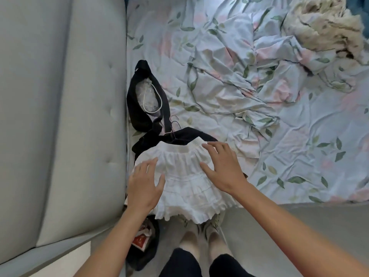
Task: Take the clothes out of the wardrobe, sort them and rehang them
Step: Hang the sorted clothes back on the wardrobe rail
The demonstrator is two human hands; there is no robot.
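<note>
A white tiered skirt [187, 182] lies flat at the bed's near edge, its hem hanging over the side. My left hand [144, 183] rests open on the skirt's left side, fingers spread. On the skirt's right side, near the waistband, my right hand [222, 166] lies flat and open. A black garment [147, 108] with a white cord lies just beyond the skirt, and thin wire hangers [173, 126] lie on it. Neither hand grips anything.
The bed sheet [249, 86] is pale blue with leaves and is rumpled. A cream fluffy blanket [323, 27] is heaped at the far right. A grey padded headboard [60, 116] runs along the left. A black bag with a red packet [142, 242] sits on the floor by my feet.
</note>
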